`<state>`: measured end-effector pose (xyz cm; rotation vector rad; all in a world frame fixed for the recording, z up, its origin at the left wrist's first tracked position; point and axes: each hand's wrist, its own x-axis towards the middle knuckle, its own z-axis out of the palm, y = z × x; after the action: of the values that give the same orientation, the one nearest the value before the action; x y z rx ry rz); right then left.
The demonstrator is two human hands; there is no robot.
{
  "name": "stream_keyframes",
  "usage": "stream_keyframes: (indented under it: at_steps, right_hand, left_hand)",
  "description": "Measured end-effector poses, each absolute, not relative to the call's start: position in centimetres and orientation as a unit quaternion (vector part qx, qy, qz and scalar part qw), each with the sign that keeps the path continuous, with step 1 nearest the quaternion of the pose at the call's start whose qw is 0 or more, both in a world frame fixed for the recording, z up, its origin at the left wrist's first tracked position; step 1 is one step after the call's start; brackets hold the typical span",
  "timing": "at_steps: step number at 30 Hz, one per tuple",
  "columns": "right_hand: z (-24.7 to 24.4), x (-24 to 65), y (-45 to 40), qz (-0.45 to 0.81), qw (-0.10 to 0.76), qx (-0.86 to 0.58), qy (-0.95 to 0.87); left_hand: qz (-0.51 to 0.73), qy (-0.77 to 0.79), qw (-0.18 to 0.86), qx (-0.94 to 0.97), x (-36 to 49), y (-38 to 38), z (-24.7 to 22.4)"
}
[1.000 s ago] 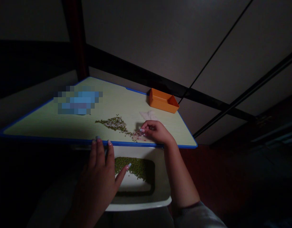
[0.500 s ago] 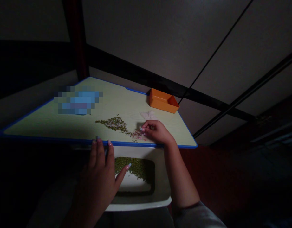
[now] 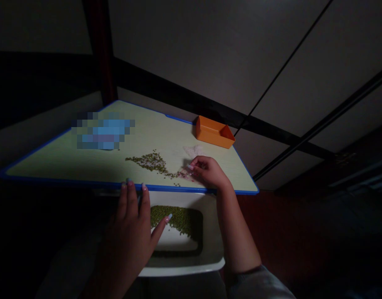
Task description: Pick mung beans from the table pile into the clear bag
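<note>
R hand (image 3: 209, 171) is the nearer one: over the worktop (image 3: 166, 135), fingers curled in, thumb tip close to the index; can't tell if the tips meet or pinch anything. Loose green beans (image 3: 152, 162) lie to the L of those fingers, a scattered pile, long axis running L–R w/ a slant, so the R end trails toward me & the near edge. That thin R end runs into some reddish bits (image 3: 184, 174), which sit just under & beside my R fingertips; the fat part of the pile is farther L, apart from them. Pale heap (image 3: 193, 150) just beyond the R hand, betw. it & the orange box (image 3: 213, 135) at the far R. L hand (image 3: 128, 232) open, fingers spread, nothing seen in it, tips at the worktop's near edge, on my side of the pile; thumb out over the white tub (image 3: 181, 270) below, approx. half its floor covered w/ more beans. Blurred blue item (image 3: 108, 131) far L, well apart from both hands.
</note>
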<state>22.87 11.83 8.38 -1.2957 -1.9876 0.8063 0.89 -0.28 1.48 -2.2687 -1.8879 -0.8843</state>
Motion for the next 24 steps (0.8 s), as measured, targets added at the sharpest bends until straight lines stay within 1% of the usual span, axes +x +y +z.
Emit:
stream_keyframes:
  at_steps: [12,24]
  right_hand:
    - [8.40,22.71,11.83,0.326,0.318,-0.472,-0.755]
    - [8.77,22.19,11.51,0.356,0.305,-0.473,-0.746]
  left_hand:
    - [-0.275,-0.612,0.044,-0.740,0.83,-0.33,1.57]
    - [-0.276,-0.616,0.032,-0.737,0.87,-0.14,1.55]
